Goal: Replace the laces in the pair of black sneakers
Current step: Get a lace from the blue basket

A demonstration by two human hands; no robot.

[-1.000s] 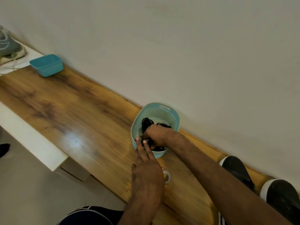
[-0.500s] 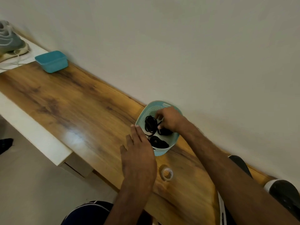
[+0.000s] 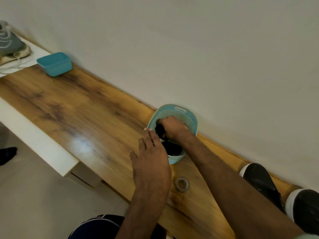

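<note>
**A:** Where are the new laces in this one?

**B:** In the teal basket (image 3: 180,109), which is pushed up against the wall. The black laces (image 3: 159,131) sit in there as coiled bundles. The right hand (image 3: 173,126) is down inside with its fingers curled round one of them. A second bundle (image 3: 173,149) lies loose nearer the front of the basket.

**A:** Easy grab then?

**B:** I'd say so. Laces should be light and floppy, with nothing to break. Coils do tend to snag each other and unravel though, so taking the whole bundle across its middle beats tugging one end. The basket looks like thin plastic, and I'd guess it slides or tips if a coil catches. That may be why the left hand (image 3: 151,152) is at the near rim, flat with fingers straight and holding nothing. I honestly can't tell from this angle whether it touches the rim or just hovers.

**A:** Room to work?

**B:** Lots to the left, where a long run of wooden tabletop (image 3: 77,114) reaches out to a small blue tub (image 3: 55,66). It's tighter on the right. A tape roll (image 3: 181,184) sits just in front of the basket between the forearms. The black sneakers (image 3: 260,181) are parked by the wall, partly behind the right arm. The front edge is close too, so a trailing lace could slip off onto the floor.
</note>
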